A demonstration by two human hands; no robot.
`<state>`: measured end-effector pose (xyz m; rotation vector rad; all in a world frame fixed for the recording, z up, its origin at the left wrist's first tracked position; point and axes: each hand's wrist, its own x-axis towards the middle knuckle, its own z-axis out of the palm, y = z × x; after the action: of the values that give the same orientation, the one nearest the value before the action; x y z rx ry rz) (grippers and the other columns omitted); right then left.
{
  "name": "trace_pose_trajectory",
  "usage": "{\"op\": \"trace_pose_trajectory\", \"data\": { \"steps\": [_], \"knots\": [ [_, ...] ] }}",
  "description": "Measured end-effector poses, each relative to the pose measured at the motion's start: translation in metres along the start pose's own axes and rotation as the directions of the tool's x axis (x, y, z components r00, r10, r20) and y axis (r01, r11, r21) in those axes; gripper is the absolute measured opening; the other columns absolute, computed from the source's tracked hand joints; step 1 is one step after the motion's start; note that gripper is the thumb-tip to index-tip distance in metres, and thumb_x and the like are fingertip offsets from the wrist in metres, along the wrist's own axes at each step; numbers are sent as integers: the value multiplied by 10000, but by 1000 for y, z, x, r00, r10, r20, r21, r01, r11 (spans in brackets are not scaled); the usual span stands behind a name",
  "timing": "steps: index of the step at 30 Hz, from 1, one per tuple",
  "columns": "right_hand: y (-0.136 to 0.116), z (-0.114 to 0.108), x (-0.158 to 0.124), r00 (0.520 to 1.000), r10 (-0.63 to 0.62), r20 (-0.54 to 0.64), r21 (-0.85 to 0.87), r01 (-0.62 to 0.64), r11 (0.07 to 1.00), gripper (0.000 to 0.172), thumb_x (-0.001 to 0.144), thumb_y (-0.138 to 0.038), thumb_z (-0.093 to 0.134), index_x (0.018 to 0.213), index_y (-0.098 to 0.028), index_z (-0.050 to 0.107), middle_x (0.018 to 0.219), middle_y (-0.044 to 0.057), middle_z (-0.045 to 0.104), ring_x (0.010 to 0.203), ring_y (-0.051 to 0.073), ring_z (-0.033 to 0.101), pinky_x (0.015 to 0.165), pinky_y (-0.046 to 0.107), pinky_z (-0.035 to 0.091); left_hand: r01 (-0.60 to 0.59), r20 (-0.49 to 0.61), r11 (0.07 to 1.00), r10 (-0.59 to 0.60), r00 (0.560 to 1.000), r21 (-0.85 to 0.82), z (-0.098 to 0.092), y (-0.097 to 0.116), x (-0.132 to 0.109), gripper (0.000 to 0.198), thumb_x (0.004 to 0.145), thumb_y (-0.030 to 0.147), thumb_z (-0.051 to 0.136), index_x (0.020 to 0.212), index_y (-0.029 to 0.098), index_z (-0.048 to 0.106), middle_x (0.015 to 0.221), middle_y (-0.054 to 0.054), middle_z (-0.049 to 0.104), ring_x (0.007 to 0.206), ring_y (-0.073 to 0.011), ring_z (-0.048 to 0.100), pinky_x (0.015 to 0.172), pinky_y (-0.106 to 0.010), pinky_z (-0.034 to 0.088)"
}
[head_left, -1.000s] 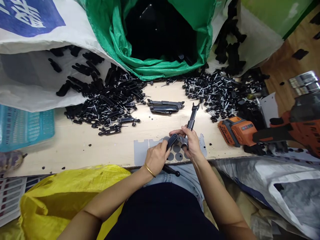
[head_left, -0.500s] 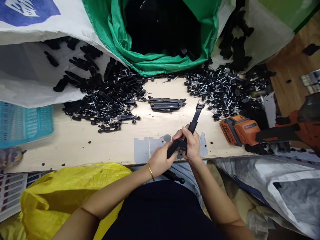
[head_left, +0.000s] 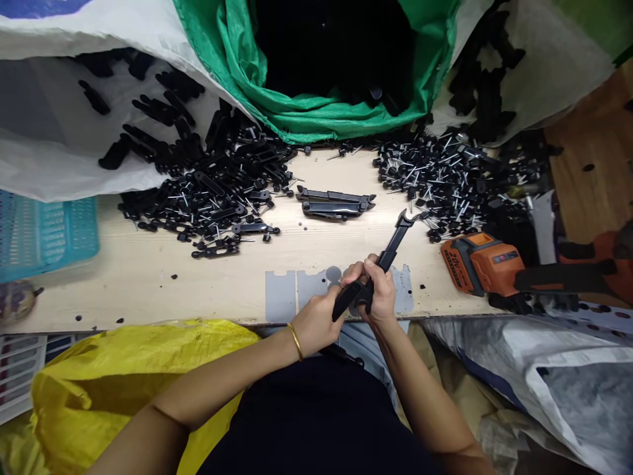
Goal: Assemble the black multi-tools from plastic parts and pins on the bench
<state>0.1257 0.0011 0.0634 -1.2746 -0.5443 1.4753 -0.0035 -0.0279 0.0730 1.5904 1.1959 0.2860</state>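
Both hands grip a black plastic bracket (head_left: 395,241), tilted, its long arm pointing up and right to a forked end. My left hand (head_left: 319,320) is closed around a rounded black piece at the lower left of the bracket. My right hand (head_left: 383,297) wraps the base of the long arm, thumb on top. How the pieces join is partly hidden by the fingers. Beyond the hands, folded black brackets (head_left: 336,203) lie side by side on the wooden bench (head_left: 198,290). Under the hands, grey plates (head_left: 281,297) lie at the bench's front edge.
Black parts with metal pins are heaped left (head_left: 212,198) and right (head_left: 445,178). A green sack (head_left: 346,122) stands open at the back. An orange power tool (head_left: 499,264) lies right, a blue basket (head_left: 54,234) left. A yellow bag (head_left: 148,356) hangs below the front edge.
The forked end of the bracket has swung slightly right and down. Both hands keep their grip. The whole view has shifted a little.
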Motion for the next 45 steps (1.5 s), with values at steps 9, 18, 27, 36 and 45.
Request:
{"op": "trace_pose_trajectory", "data": {
  "steps": [9, 18, 27, 36, 45],
  "knots": [
    [5, -4, 12, 991, -59, -122, -78, 50, 996, 291, 803, -456, 540, 656, -205, 527, 602, -5, 638, 552, 137, 584, 547, 262, 458, -43, 81, 971, 25, 996, 234, -22, -8, 28, 280, 834, 267, 541, 1104, 193, 546, 895, -45, 659, 824, -206, 644, 689, -284, 494],
    [-29, -68, 8, 982, -131, 136, -868, 182, 462, 306, 802, -495, 560, 755, -195, 601, 655, 48, 649, 625, 195, 602, 617, 323, 465, -165, 27, 673, 211, 977, 721, -55, -21, 73, 293, 813, 282, 618, 1078, 168, 568, 1045, -84, 555, 985, -239, 504, 814, -345, 422],
    [2, -55, 47, 757, -209, 619, -778, 628, -30, 314, 881, -398, 499, 1122, -210, 572, 964, 70, 678, 863, 211, 588, 872, 401, 309, -246, 78, 625, 285, 955, 741, -50, -35, 78, 229, 900, 226, 467, 1121, 192, 517, 1017, -47, 578, 959, -199, 500, 751, -306, 408],
    [-41, -72, 77, 864, -230, 447, -866, 483, 131, 306, 856, -394, 519, 1069, -185, 587, 996, 109, 644, 841, 222, 581, 766, 363, 407, -334, 141, 634, 335, 931, 697, -60, -34, 86, 309, 869, 240, 512, 1171, 179, 510, 1042, -71, 579, 975, -208, 513, 812, -318, 415],
    [-90, -60, 181, 918, -370, 143, -955, 30, -295, 255, 799, -233, 549, 952, -45, 627, 952, 258, 607, 872, 258, 548, 676, 379, 314, -423, 4, 651, 542, 840, 630, -63, -29, 50, 348, 875, 123, 397, 1206, 169, 493, 1115, -93, 574, 1051, -189, 512, 895, -351, 421]
  ]
}}
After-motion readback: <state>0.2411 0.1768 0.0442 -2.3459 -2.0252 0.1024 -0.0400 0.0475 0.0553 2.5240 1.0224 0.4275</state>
